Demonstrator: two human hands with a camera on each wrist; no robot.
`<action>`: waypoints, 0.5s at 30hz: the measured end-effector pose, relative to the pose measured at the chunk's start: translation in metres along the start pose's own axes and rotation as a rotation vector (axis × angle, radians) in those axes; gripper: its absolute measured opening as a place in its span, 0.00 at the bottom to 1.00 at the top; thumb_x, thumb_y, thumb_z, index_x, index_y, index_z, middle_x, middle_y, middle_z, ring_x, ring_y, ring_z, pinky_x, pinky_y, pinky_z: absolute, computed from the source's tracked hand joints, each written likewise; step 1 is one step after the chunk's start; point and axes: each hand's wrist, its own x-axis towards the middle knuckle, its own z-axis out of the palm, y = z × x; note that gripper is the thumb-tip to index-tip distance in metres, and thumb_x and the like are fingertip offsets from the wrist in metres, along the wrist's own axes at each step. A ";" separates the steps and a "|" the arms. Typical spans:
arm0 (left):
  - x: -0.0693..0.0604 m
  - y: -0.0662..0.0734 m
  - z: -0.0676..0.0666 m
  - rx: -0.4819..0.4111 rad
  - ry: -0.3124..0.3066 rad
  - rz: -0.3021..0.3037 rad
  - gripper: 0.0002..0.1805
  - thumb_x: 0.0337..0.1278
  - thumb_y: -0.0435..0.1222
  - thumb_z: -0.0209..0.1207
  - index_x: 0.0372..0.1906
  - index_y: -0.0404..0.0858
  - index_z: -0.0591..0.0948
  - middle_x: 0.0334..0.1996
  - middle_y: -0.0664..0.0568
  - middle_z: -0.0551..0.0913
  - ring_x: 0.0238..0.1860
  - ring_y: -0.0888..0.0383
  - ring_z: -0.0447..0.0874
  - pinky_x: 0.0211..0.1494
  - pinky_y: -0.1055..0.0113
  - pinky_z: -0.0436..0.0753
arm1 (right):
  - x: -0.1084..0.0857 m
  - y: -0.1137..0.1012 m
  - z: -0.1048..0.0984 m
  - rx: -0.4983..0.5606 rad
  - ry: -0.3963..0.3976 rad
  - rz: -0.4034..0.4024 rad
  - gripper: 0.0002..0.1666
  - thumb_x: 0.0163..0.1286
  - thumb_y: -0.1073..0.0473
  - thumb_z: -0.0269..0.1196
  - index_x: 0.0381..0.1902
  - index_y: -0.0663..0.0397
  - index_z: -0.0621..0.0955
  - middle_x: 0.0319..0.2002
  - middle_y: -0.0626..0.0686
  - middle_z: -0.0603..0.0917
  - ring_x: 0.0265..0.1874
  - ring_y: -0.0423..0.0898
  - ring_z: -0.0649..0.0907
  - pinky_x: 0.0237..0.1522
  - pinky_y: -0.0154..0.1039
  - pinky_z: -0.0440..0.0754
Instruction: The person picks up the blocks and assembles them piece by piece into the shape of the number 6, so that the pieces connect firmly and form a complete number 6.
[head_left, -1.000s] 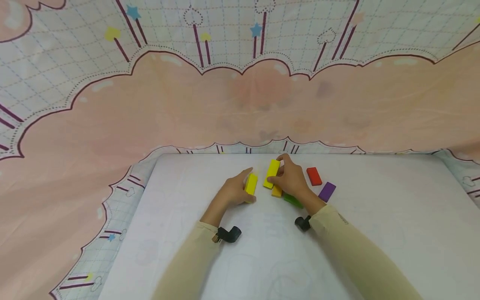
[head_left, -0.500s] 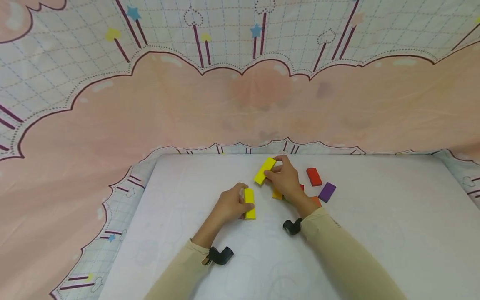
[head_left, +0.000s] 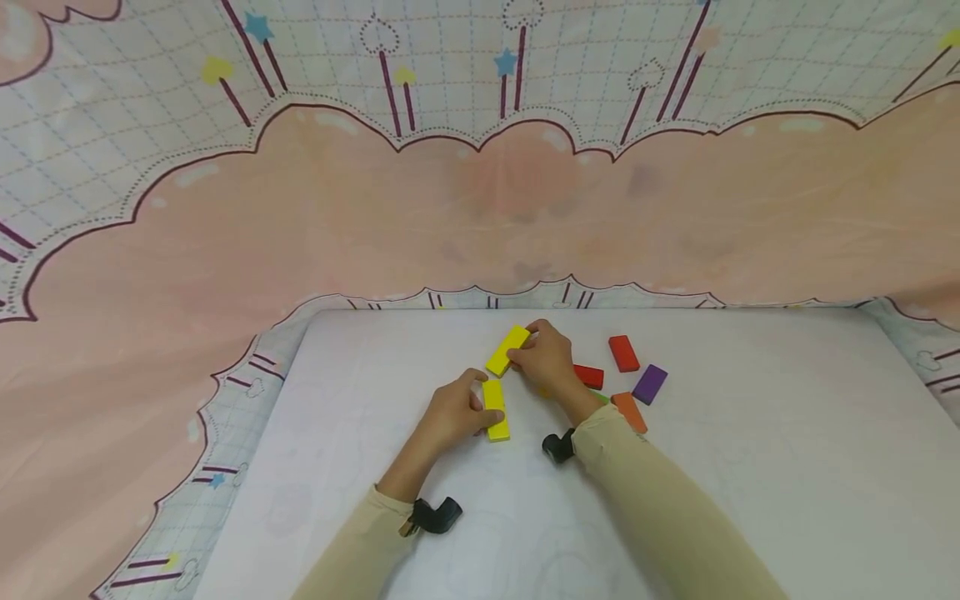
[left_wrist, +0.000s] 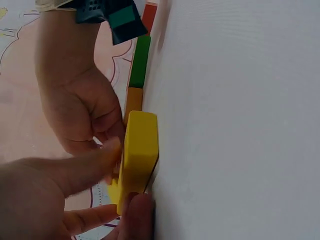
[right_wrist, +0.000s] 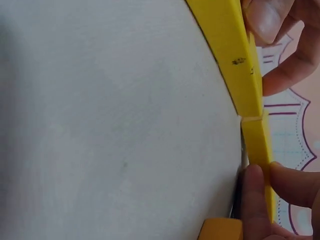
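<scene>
Two yellow rectangular blocks lie end to end on the white table, meeting at a slight angle in the right wrist view. My left hand (head_left: 450,412) pinches the nearer yellow block (head_left: 495,404) between thumb and fingers, along its left side and near end. Beyond it, the farther yellow block (head_left: 506,352) slants to the right, and my right hand (head_left: 546,358) pinches it from the right. Small dark marks show on the nearer block (right_wrist: 235,60) in the right wrist view. An amber block (right_wrist: 220,230) sits close by, mostly hidden by my right hand in the head view.
Right of my right hand lie two red blocks, one near (head_left: 589,377) and one farther (head_left: 624,353), a purple block (head_left: 649,384) and an orange block (head_left: 629,412). A green block (left_wrist: 140,62) is partly behind my right wrist. A patterned cloth (head_left: 450,217) rises beyond the white table (head_left: 750,433).
My right hand has carried its yellow block leftward and turned it, to the far end of the other. My left hand has drawn its block nearer me. The red and orange blocks have come into view.
</scene>
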 end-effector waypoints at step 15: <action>-0.016 0.003 -0.011 0.346 -0.030 0.006 0.52 0.38 0.54 0.80 0.73 0.47 0.71 0.79 0.39 0.60 0.80 0.35 0.50 0.69 0.18 0.49 | 0.005 0.000 -0.008 -0.206 -0.105 -0.004 0.44 0.58 0.49 0.77 0.68 0.52 0.70 0.51 0.58 0.80 0.45 0.52 0.78 0.51 0.41 0.85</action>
